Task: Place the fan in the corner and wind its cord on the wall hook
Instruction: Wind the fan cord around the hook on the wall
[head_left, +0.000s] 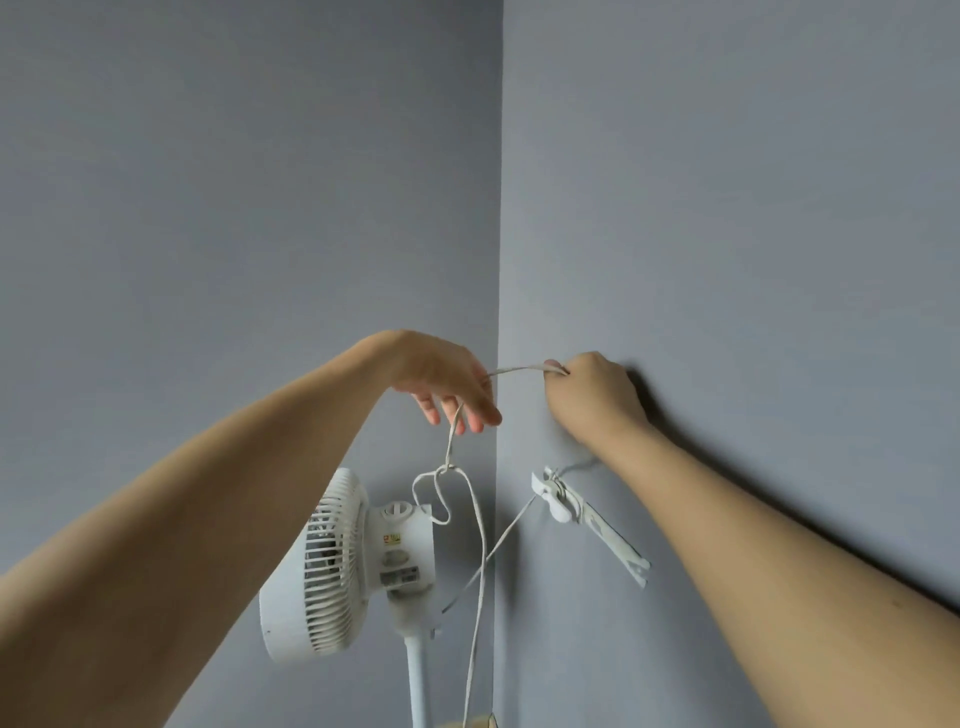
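A white pedestal fan (353, 566) stands in the corner of two grey walls, its head turned left. Its white cord (480, 561) runs up from below, forms a kinked loop near the fan's top, and passes through my left hand (447, 384) to my right hand (592, 395). Both hands hold the cord stretched between them above the white wall hook (558, 499) on the right wall. Some cord is wrapped around the hook, and one strand slants from it down toward the fan. My right fist is closed on the cord close to the wall.
A white bracket strip (615, 543) extends down and right from the hook along the right wall. The wall corner edge (500, 208) runs vertically just right of the fan. A tan object (480, 721) shows at the bottom edge.
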